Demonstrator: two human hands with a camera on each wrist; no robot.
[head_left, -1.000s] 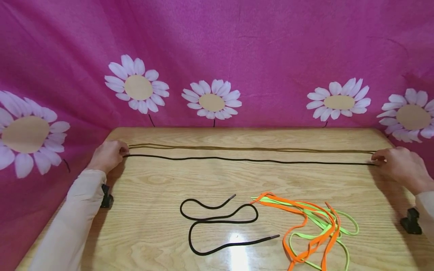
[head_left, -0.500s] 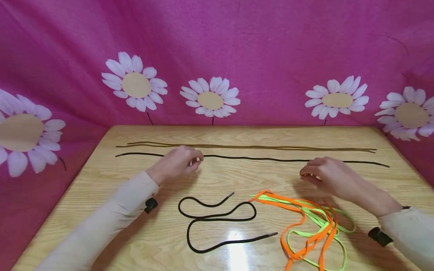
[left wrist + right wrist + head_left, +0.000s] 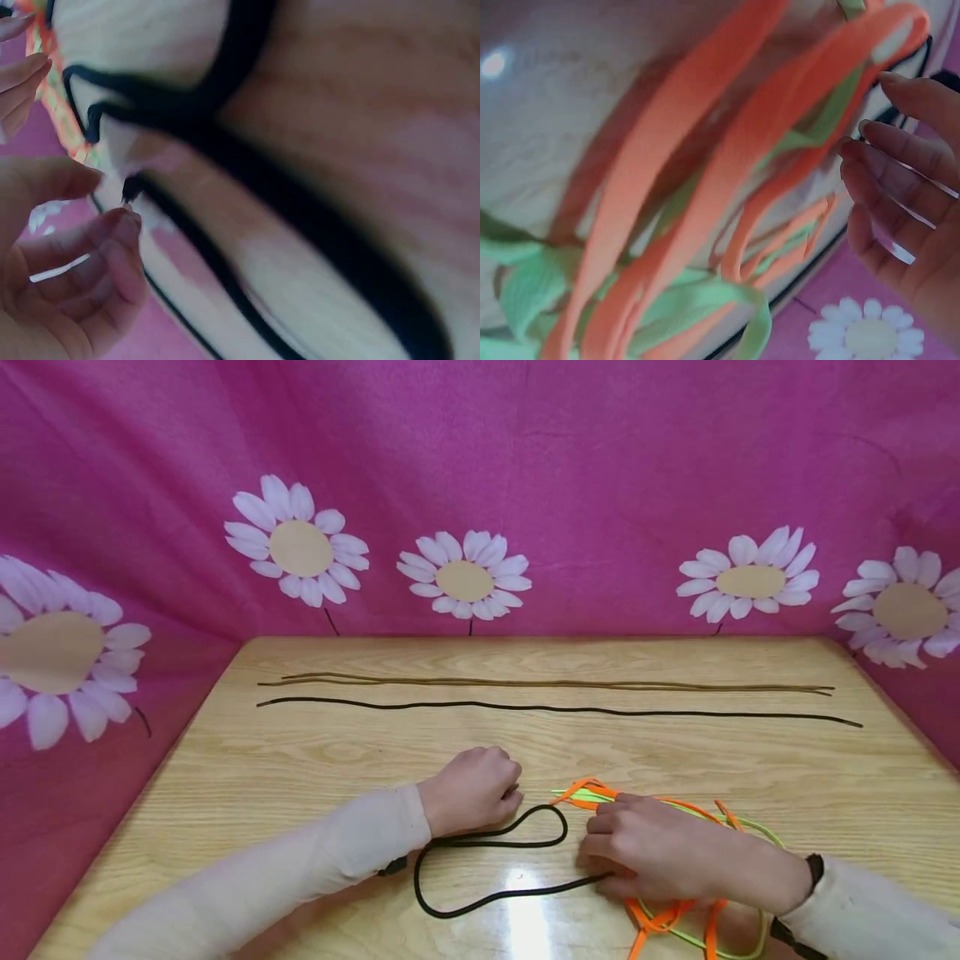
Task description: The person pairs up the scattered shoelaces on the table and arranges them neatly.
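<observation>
- Your left hand (image 3: 471, 789) is bending near one tip of the looped black lace (image 3: 442, 915), lower middle of the frame; whether it's pinching, I can't tell — a weak hold could be dropping it.
- Your right hand (image 3: 652, 847), thumb and fingers apart, is partly covering the orange laces (image 3: 739, 142) — lying so close, they could be snagging.

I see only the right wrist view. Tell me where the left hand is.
Observer: In the left wrist view, the left hand is at one tip of the looped black lace.
Operator: Now report what lies farthest back on the table.
Observer: The head view shows two brown laces there, running nearly together.
Operator: Name whatever lies between those and the left hand.
Observer: A second black lace, stretched nearly straight across the table.
</observation>
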